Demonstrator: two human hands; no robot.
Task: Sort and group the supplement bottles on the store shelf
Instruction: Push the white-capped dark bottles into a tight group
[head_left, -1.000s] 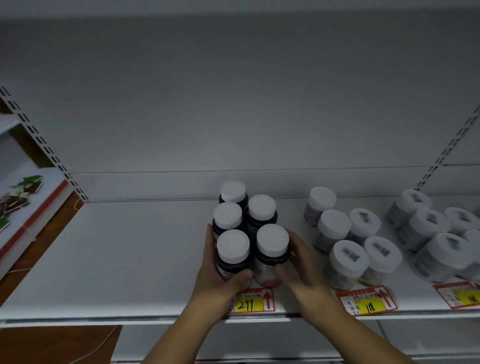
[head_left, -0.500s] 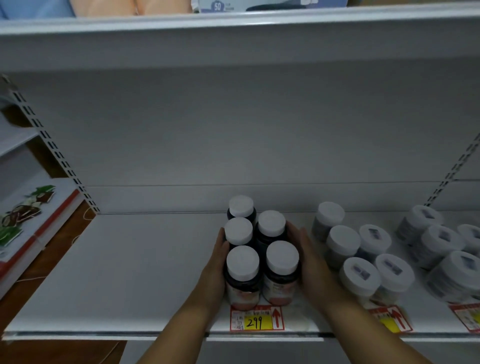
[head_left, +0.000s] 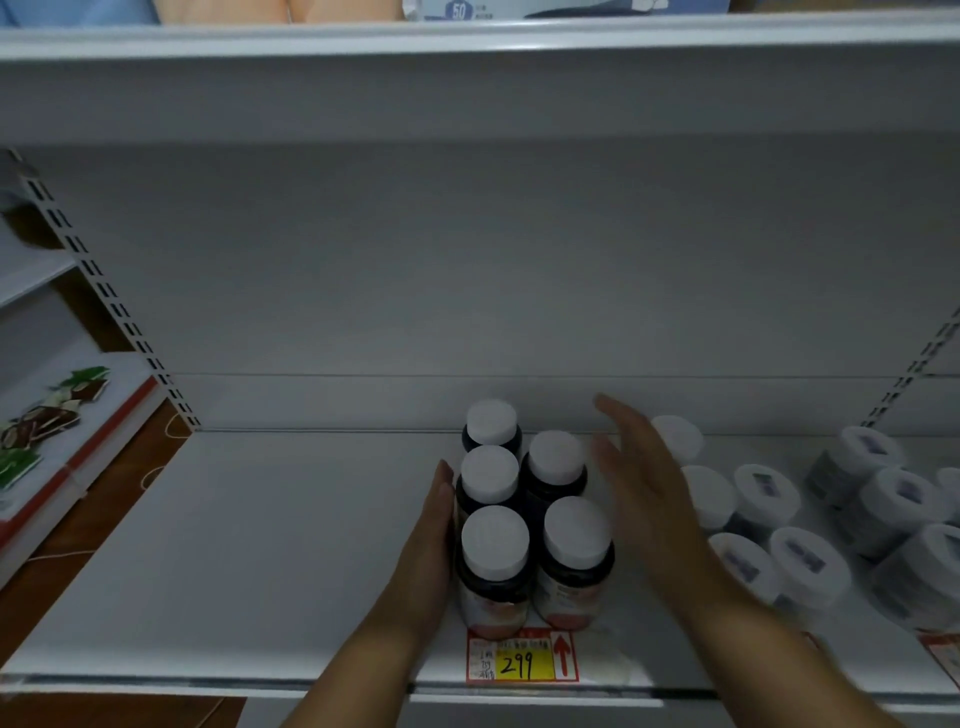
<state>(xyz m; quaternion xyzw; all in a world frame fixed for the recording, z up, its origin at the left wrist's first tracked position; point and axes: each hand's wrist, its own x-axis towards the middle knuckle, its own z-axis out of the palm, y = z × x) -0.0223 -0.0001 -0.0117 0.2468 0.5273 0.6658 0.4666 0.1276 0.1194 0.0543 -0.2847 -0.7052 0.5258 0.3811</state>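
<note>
Lower centre of frame: five dark bottles (head_left: 524, 519) clustered on the shelf (head_left: 260, 545). Left hand (head_left: 431, 540) flat, fingers straight, pressed against the cluster's left side. Right hand (head_left: 644, 493) open, blurred, just right of them, grasping nothing.

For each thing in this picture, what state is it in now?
Dark bottles: five, upright, capped, grouped together.
Left hand: flat against the group's left side.
Right hand: open, off the bottles, blurred.
Pale bottles: capped, loosely grouped at right.
Price tag: reads 299.
</note>
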